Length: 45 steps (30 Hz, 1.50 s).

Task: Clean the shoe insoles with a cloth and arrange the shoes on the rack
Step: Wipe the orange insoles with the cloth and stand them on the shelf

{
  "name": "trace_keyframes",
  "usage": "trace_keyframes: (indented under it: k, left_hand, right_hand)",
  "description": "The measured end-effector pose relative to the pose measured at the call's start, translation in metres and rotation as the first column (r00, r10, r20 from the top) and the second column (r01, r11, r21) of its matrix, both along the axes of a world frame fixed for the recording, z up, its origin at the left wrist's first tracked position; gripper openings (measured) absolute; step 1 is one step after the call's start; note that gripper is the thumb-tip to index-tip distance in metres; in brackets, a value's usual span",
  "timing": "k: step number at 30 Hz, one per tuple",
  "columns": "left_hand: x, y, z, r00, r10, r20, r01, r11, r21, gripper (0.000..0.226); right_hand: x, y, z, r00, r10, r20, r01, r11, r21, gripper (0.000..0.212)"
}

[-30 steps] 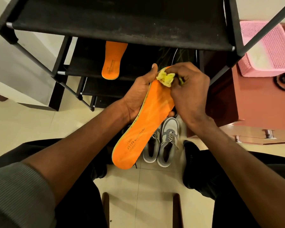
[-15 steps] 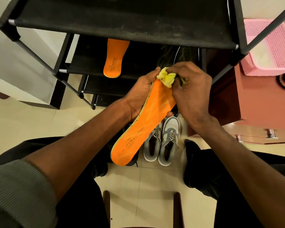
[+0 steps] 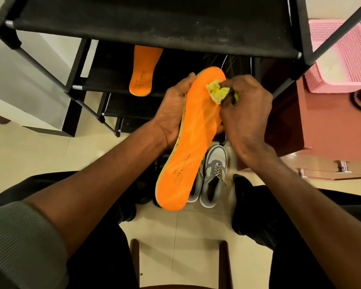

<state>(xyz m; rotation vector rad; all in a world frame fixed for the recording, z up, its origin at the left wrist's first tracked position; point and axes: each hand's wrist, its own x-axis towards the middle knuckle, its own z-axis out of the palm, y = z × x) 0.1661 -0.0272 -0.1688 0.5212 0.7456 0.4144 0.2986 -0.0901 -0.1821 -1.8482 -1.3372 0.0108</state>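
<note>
Since 1 s ago the toe end of the held insole (image 3: 196, 130) has come clear of the right hand (image 3: 246, 113); the yellow cloth (image 3: 217, 92) now sits lower, on the toe's right side, not over the tip. Insole also reads a bit more upright in view.

2 orange insoles total. No. 1 is held mid-air betw. both hands, toe up toward the rack, heel down over the shoes, printed text near the heel. Left hand (image 3: 173, 113) grips its left edge, thumb on top near the toe, fingers wrapped behind. Right hand is curled tight round the bunched cloth, pressing it onto the orange face. 1 cloth only.

No. 2, the second insole (image 3: 144, 74), lies on the rack's middle shelf, left of the hands, heel toward the camera.

2 grey shoes (image 3: 213, 180) stand side by side on the floor (image 3: 50, 147) under the held insole, laces up, the left one partly hidden behind it.

Black rack (image 3: 154, 24) fills the top, w/ several fabric shelves. 1 pink basket (image 3: 342, 59) sits at right on a reddish cabinet (image 3: 331, 126).
</note>
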Motion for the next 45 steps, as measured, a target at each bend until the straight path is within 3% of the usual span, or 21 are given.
trace_keyframes:
  k: [2, 5, 7, 8, 11, 18, 22, 24, 27, 31, 36, 40, 44, 45]
  left_hand:
    - [-0.004, 0.006, 0.001, 0.999, 0.033, 0.015, -0.034, 0.999, 0.027, 0.062]
    - [0.0, 0.011, -0.001, 0.998, -0.053, 0.013, 0.053, 0.998, 0.039, 0.061]
    - [0.004, 0.017, -0.021, 0.995, -0.099, -0.021, 0.1, 0.994, 0.045, 0.077]
    - [0.007, 0.016, -0.03, 0.988, -0.148, 0.047, 0.147, 0.988, 0.037, 0.082]
    - [0.004, 0.001, -0.015, 0.973, -0.23, 0.0, 0.23, 0.972, 0.051, 0.06]
    - [-0.003, 0.009, -0.005, 0.998, -0.055, 0.039, 0.053, 0.998, 0.047, 0.058]
    - [0.001, 0.005, -0.007, 0.99, -0.119, 0.073, 0.118, 0.993, 0.018, 0.065]
    - [0.002, 0.004, -0.006, 0.992, -0.1, 0.078, 0.098, 0.995, 0.032, 0.063]
    - [0.0, 0.002, -0.007, 0.996, -0.025, 0.087, 0.026, 1.0, -0.009, 0.059]
    - [0.009, -0.001, -0.018, 0.982, -0.054, 0.18, 0.057, 0.998, -0.013, 0.058]
    - [0.004, 0.004, -0.011, 0.999, -0.016, 0.045, 0.017, 1.0, -0.012, 0.057]
    - [0.005, -0.003, -0.001, 0.999, -0.029, 0.04, 0.027, 0.998, 0.051, 0.054]
    - [0.001, 0.001, -0.004, 0.999, 0.009, 0.052, -0.008, 1.0, -0.019, 0.056]
    - [0.001, 0.002, -0.006, 0.999, 0.0, 0.039, 0.001, 1.0, -0.026, 0.057]
  right_hand:
    - [-0.006, -0.004, -0.004, 0.999, 0.038, -0.017, -0.038, 0.999, -0.029, 0.033]
    - [-0.004, -0.001, -0.005, 0.999, 0.02, -0.05, -0.022, 0.999, -0.04, 0.032]
    - [0.002, 0.003, -0.004, 0.998, -0.012, -0.056, 0.011, 1.0, -0.018, 0.03]
    - [0.005, 0.003, -0.003, 0.999, -0.019, -0.049, 0.019, 1.0, -0.01, 0.03]
    - [0.012, 0.005, 0.003, 1.0, -0.018, -0.018, 0.018, 1.0, 0.01, 0.03]
    - [-0.015, -0.006, -0.004, 0.986, 0.167, 0.023, -0.167, 0.986, -0.001, 0.032]
    - [0.007, 0.006, 0.001, 0.997, -0.051, -0.065, 0.054, 0.997, 0.047, 0.03]
    - [0.003, 0.005, 0.0, 0.998, -0.024, -0.052, 0.027, 0.998, 0.048, 0.03]
    - [-0.01, -0.005, -0.005, 0.988, 0.151, -0.022, -0.149, 0.988, 0.048, 0.032]
    - [0.007, 0.008, 0.0, 0.997, 0.002, -0.071, 0.005, 0.996, 0.089, 0.031]
    - [-0.018, -0.006, -0.002, 0.959, 0.284, 0.004, -0.283, 0.955, 0.088, 0.033]
    - [0.002, 0.008, -0.001, 0.998, 0.045, -0.045, -0.04, 0.993, 0.109, 0.033]
    - [-0.015, -0.005, -0.003, 0.955, 0.296, 0.003, -0.295, 0.952, 0.084, 0.035]
    - [-0.013, -0.004, -0.002, 0.956, 0.294, -0.01, -0.292, 0.952, 0.091, 0.035]
